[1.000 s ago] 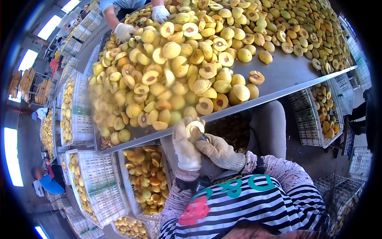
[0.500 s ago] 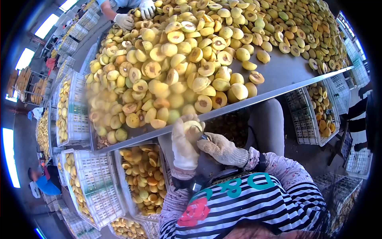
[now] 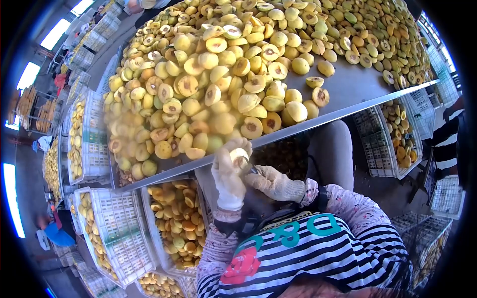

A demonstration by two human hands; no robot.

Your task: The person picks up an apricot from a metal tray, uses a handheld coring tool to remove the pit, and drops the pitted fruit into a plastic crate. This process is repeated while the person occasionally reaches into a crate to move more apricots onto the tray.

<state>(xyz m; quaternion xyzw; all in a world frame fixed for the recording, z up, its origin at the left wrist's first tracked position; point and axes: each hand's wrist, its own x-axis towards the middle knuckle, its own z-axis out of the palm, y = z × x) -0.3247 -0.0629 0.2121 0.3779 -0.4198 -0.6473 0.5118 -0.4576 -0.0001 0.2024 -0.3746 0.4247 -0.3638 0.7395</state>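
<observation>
My left hand (image 3: 228, 171), in a pale work glove, is closed around a peach half (image 3: 239, 156) just below the metal table edge. The peach half's cut face, with a brown centre, points up towards me. My right hand (image 3: 276, 184), also gloved, is closed on a small dark tool (image 3: 252, 170) whose tip is at the peach half. Most of the tool is hidden by the glove, so its exact kind cannot be made out. Right in front lies a large heap of yellow peach halves (image 3: 248, 103), several with brown pits or hollows showing.
The metal table's raised edge (image 3: 348, 108) runs across in front of me. On my left stand a crate of peach halves (image 3: 149, 218) and a white crate (image 3: 117, 223); another crate (image 3: 370, 149) is on the right. A person in blue (image 3: 59, 233) is at far left.
The peach half has turned in my left hand, so its cut face now shows. The other person's gloved hands have left the far side of the heap. My view has shifted slightly.
</observation>
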